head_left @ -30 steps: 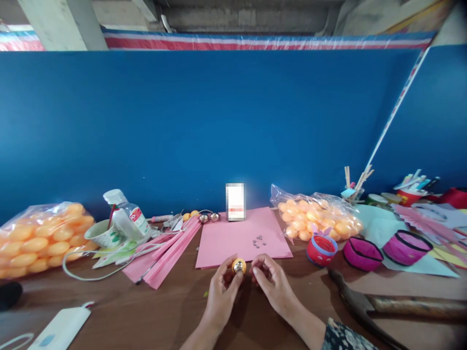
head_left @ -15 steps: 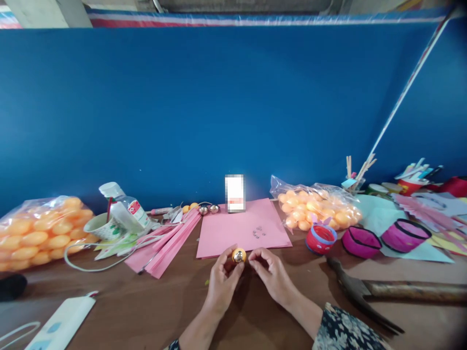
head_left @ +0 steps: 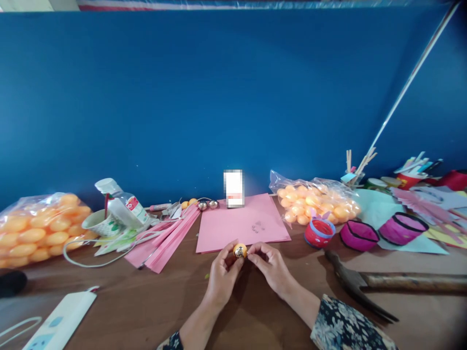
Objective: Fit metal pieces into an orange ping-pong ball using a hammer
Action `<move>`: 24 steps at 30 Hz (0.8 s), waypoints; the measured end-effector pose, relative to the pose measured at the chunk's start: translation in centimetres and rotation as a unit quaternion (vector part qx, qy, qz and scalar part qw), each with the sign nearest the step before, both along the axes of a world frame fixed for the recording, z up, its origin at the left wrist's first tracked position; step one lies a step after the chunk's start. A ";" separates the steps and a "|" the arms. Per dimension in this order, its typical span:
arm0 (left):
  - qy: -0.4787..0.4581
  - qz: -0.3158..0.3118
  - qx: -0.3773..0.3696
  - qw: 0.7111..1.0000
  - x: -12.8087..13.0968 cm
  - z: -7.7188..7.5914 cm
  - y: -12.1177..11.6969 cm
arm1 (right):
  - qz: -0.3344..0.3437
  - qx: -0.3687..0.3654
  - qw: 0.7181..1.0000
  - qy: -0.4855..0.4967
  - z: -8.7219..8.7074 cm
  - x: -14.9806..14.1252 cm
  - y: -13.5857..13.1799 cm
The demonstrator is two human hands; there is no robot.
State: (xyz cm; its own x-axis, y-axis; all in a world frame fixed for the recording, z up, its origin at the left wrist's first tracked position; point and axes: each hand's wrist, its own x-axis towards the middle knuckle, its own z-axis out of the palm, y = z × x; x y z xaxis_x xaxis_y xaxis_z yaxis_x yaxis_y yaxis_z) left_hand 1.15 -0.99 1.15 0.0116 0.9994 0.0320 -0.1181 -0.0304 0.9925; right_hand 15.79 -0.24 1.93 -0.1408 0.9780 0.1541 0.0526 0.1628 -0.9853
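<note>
My left hand grips an orange ball, which looks like a ping-pong ball, between thumb and fingers. A shiny silver dome sits on the side of the ball facing me. Right beside it, my right hand is pinched, its fingertips at the ball's right edge. Whatever those fingertips hold, if anything, is too small to make out. Just beyond both hands lies a stack of pink paper, with several tiny dark rings or beads on it.
Bags of orange balls lie left and right. A hammer rests at the right, near purple fabric rings and a red cup. Left are pink strips, a bottle and a power strip. Silver balls sit behind.
My right fingertips have come closer to the ball, up to its right edge. The left hand keeps its grip on the ball. The view has tilted downward.
</note>
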 end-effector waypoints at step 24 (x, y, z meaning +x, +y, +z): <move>0.008 -0.014 0.012 1.000 0.1 -0.3 -0.1 | 0.022 -0.037 0.999 0.003 0.3 0.0 0.2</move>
State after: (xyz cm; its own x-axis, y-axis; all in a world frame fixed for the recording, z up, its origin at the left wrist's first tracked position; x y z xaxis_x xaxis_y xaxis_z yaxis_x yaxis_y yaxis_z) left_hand 1.23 -1.06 0.84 0.0410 0.9977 0.0548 -0.1037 -0.0503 0.9933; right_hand 15.81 -0.02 2.24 -0.1834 0.9795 0.0833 0.0400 0.0921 -0.9949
